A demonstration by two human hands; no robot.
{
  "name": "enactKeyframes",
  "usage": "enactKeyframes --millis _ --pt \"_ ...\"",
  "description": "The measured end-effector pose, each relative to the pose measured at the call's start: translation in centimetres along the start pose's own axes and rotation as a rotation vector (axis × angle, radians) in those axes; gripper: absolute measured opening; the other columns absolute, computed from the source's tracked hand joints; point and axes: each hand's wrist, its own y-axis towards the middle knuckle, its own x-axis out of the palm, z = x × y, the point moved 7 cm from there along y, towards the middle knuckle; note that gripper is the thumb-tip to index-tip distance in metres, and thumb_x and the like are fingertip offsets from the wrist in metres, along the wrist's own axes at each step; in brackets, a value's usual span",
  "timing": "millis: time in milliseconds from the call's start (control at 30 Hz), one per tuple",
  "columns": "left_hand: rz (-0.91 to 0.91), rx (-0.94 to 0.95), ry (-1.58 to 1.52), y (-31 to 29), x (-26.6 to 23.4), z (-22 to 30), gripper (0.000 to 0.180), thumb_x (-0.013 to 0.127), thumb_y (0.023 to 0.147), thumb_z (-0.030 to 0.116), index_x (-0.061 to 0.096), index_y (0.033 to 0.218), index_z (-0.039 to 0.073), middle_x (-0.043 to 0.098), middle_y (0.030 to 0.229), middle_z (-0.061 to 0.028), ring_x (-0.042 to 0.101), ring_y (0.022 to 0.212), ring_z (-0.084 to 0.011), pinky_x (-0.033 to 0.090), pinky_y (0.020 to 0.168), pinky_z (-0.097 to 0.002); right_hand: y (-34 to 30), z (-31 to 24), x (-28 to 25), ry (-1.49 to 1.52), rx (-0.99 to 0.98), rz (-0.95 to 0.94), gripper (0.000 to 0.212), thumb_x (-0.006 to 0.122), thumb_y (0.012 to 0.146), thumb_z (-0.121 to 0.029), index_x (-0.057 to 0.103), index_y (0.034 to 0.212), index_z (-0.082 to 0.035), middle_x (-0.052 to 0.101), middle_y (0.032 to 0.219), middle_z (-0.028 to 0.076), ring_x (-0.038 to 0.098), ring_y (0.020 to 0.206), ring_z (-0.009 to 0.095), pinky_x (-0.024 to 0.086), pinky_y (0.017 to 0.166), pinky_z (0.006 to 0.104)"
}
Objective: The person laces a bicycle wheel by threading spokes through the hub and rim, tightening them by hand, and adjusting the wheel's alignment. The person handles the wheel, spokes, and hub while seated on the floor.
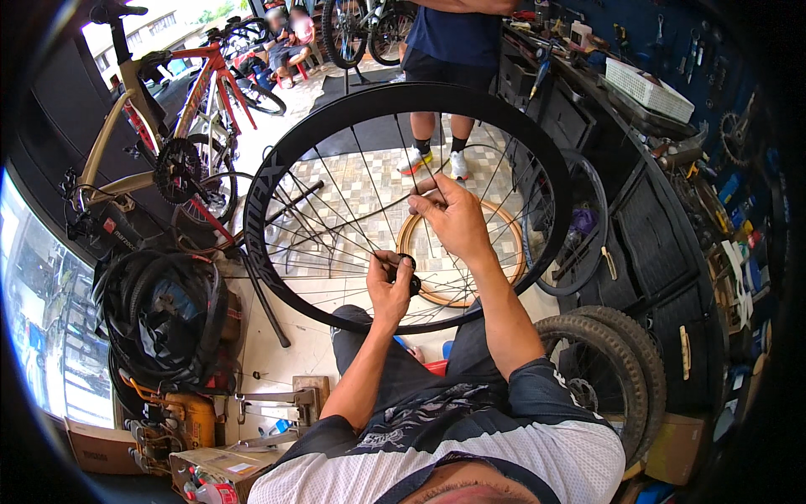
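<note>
A black deep-rimmed bicycle wheel (290, 147) with thin dark spokes is tilted in front of me, above my lap. My left hand (389, 287) is closed around the small black hub (413, 286) near its middle. Higher up and to the right, my right hand (453, 220) has thumb and fingers pinched together on a spoke (420, 155) inside the rim. The exact fingertip contact is small and partly hidden. Through the spokes a tan-edged ring, like a tyre (512, 235), shows on the floor behind the wheel.
Bicycle frames (197, 92) stand at the left, above a pile of black tyres (159, 311). A person in dark shorts (449, 71) stands beyond the wheel. Knobby tyres (642, 370) lean at my right beside black cabinets. A white basket (646, 88) rests on the workbench.
</note>
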Motion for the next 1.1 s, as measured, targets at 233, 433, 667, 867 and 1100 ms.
enactKeyframes --millis 233,433,667,867,1100 --pt "-0.007 -0.015 -0.005 -0.1 0.1 0.2 0.020 0.071 0.102 0.008 0.053 0.108 0.002 0.062 0.088 -0.0024 0.059 0.075 -0.0074 0.049 0.066 -0.0235 -0.3 0.5 -0.4 -0.047 0.010 0.056 0.029 0.083 0.094 -0.020 0.066 0.104 0.001 0.075 0.086 0.006 0.070 0.076 0.014 0.054 0.070 0.0303" --pt "0.001 0.005 -0.005 0.0 0.0 0.2 0.021 0.071 0.102 0.009 0.052 0.107 0.003 0.063 0.088 -0.0025 0.058 0.074 -0.0072 0.048 0.066 -0.0233 -1.3 1.5 1.0 0.181 -0.111 -0.046 0.027 0.061 0.111 -0.025 0.069 0.121 -0.002 0.066 0.090 0.000 0.056 0.084 0.007 0.047 0.079 0.0247" --pt "0.008 -0.004 0.000 -0.1 0.1 0.4 0.021 0.072 0.102 0.010 0.052 0.106 0.003 0.062 0.087 -0.0021 0.057 0.072 -0.0069 0.048 0.064 -0.0234 -1.7 2.1 1.1 0.169 -0.102 -0.051 0.020 0.065 0.107 -0.016 0.072 0.113 0.001 0.072 0.091 0.006 0.064 0.082 0.011 0.050 0.071 0.0287" --pt "0.007 0.008 0.055 0.0 0.0 0.3 0.021 0.072 0.102 0.010 0.053 0.106 0.002 0.061 0.086 -0.0016 0.056 0.072 -0.0067 0.047 0.064 -0.0232 -1.5 2.1 0.2 0.052 -0.051 0.029 0.019 0.079 0.098 -0.017 0.069 0.102 0.000 0.068 0.082 0.001 0.060 0.075 0.006 0.049 0.069 0.0240" --pt "0.010 0.017 0.035 0.0 0.0 0.2 0.021 0.072 0.102 0.012 0.054 0.107 0.002 0.061 0.086 -0.0012 0.056 0.073 -0.0065 0.047 0.065 -0.0233 -1.6 2.9 0.3 0.141 -0.025 0.048 0.019 0.076 0.101 -0.019 0.065 0.101 -0.003 0.062 0.082 -0.002 0.054 0.070 0.004 0.044 0.064 0.0212"
